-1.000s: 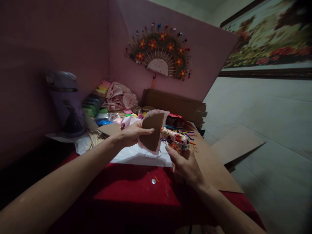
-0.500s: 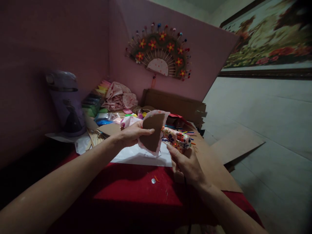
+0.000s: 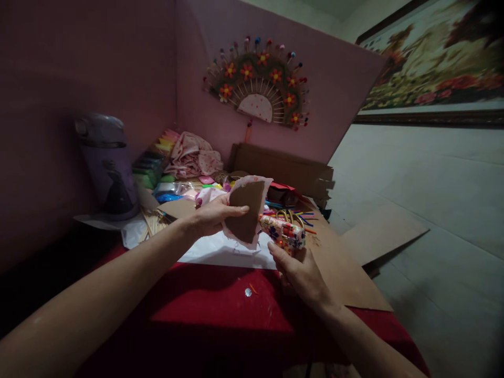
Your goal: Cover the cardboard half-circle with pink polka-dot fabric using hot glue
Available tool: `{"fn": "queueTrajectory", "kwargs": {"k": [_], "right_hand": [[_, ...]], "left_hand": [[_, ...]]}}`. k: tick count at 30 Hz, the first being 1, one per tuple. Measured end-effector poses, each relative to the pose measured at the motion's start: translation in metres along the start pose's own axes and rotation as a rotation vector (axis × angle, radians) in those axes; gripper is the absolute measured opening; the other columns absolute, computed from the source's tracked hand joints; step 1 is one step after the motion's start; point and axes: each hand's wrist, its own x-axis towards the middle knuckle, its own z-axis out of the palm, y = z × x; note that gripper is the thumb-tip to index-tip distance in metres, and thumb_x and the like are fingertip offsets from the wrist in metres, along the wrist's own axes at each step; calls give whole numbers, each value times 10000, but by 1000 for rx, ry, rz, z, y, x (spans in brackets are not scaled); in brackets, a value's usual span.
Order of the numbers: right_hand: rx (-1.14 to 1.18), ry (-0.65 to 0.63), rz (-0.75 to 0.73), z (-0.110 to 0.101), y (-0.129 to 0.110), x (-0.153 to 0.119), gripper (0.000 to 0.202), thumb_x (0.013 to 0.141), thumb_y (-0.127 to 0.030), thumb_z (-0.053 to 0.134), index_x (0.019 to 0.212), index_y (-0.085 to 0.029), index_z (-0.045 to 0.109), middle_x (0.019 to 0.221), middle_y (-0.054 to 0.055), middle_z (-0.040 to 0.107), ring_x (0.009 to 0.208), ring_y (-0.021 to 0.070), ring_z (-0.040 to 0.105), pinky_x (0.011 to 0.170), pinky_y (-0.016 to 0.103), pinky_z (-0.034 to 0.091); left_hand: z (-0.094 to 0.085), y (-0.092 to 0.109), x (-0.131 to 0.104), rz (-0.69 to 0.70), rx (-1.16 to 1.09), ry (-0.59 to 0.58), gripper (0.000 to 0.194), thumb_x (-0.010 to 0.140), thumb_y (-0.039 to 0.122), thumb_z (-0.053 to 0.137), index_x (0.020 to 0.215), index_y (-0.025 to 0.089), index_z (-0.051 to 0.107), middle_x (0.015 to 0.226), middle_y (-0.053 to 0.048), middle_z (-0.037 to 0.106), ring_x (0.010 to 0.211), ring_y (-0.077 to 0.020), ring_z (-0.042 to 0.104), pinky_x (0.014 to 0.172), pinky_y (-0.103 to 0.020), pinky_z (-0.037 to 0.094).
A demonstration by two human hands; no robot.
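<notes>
My left hand (image 3: 216,214) is closed on a brown cardboard piece (image 3: 246,210), its thumb lying across the front. Pale pink fabric edges the cardboard and sticks out past its rim. In my right hand (image 3: 301,273) is a glue gun (image 3: 281,231) with a flower-patterned body, its nozzle pointing left at the fabric edge. Whether the nozzle touches the fabric I cannot tell. Below both hands a white sheet (image 3: 208,252) lies on the red tablecloth (image 3: 189,299).
A purple tumbler (image 3: 108,173) stands at the left, near wooden sticks (image 3: 155,223) and crumpled pink fabric (image 3: 192,155). Scissors (image 3: 291,216) lie behind the glue gun. Cardboard (image 3: 346,273) covers the right side. A decorated fan (image 3: 260,84) hangs on the pink panel (image 3: 334,89).
The glue gun has dropped slightly and shifted a little left along the fabric edge, uncovering the scissors' handles behind it. The cardboard piece has barely moved.
</notes>
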Motion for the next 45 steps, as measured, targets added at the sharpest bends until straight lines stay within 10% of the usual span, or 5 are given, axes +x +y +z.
{"fn": "queueTrajectory", "kwargs": {"k": [10,21,45], "right_hand": [[122,8,-219,0,-16,10,383,825,-412,616,1124,-177,662,1031,79,703,934,231,635,803,338,500],[15,16,-17,2,-3,0,380,807,-509,595,662,-159,580,472,-42,447,399,93,393,380,220,303],[8,15,-22,6,-2,-6,330,812,-469,599,668,-174,571,486,-34,460,425,99,402,398,223,307]], "left_hand": [[-2,-2,2,0,39,44,249,674,145,779,912,125,712,834,-75,744,723,-169,684,722,-288,514],[-1,0,0,-1,27,0,226,694,154,765,911,124,709,865,-83,749,744,-185,696,780,-326,528],[-1,0,1,25,21,73,241,666,148,775,896,114,712,832,-92,731,714,-182,671,756,-341,520]]}}
